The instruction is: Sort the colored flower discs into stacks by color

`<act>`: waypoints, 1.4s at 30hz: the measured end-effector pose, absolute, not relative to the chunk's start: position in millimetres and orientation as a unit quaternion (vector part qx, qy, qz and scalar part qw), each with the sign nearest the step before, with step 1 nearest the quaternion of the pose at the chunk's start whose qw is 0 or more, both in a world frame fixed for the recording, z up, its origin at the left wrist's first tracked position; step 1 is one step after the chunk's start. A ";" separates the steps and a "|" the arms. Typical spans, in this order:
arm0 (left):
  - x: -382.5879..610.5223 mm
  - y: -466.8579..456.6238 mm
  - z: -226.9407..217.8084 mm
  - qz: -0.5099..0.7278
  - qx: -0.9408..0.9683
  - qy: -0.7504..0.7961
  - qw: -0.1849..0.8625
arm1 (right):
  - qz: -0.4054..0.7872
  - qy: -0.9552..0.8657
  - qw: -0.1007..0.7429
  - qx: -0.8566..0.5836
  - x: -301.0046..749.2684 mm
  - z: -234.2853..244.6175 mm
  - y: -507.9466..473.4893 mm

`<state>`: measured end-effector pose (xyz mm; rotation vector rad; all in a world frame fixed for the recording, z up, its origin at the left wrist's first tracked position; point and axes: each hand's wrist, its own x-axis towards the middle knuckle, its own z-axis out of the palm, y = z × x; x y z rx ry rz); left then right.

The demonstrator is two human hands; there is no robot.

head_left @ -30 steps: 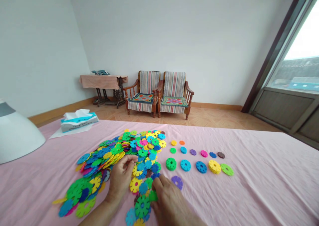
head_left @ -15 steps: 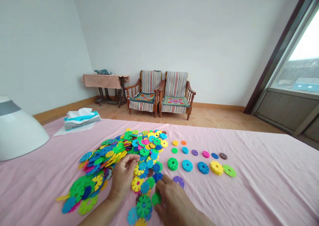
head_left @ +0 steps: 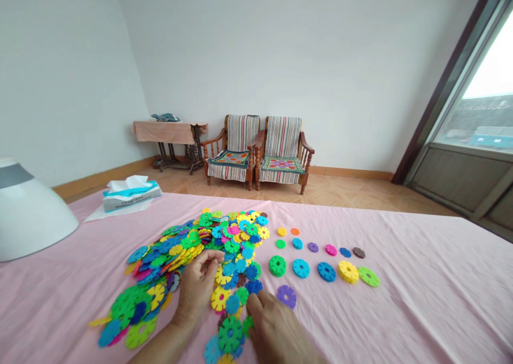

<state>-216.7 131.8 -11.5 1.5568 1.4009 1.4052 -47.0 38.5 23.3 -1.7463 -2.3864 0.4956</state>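
A heap of notched plastic interlocking discs (head_left: pixel 184 241) in many colours covers the middle left of the cloth. My left hand (head_left: pixel 200 276) rests against the heap's near side, fingers curled toward the thumb; whatever they may hold is hidden. Lower down, my right hand (head_left: pixel 272 321) is closed at the edge of a green interlocking disc (head_left: pixel 247 325), which its fingers partly cover. Just left of that lies a larger green disc (head_left: pixel 230 333) on other discs. A purple disc (head_left: pixel 286 296) lies flat beyond the right hand's knuckles.
To the right, sorted discs lie in rows, among them a green stack (head_left: pixel 277 266), a yellow stack (head_left: pixel 348 271) and a lime disc (head_left: pixel 368 276). A tissue box (head_left: pixel 132 195) and a white rounded object (head_left: pixel 34 214) stand at left on the pink cloth (head_left: pixel 420 300).
My right hand has shifted slightly left and down, its fingers drawn in more and covering more of the green disc. My left hand stays about where it was.
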 end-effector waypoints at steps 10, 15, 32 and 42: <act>-218.3 134.7 -15.6 0.528 0.593 0.527 0.302 | 0.213 -0.731 0.104 -0.640 -17.0 39.6 37.6; -220.1 135.3 -18.5 0.528 0.597 0.525 0.300 | 0.242 -0.749 0.049 -0.616 -18.6 52.2 37.9; -220.1 136.3 -19.2 0.526 0.596 0.524 0.304 | 0.209 -0.791 -0.016 -0.574 -32.4 44.0 42.1; -220.2 138.3 -20.4 0.526 0.596 0.523 0.307 | 0.243 -0.774 0.006 -0.585 -25.4 40.3 41.6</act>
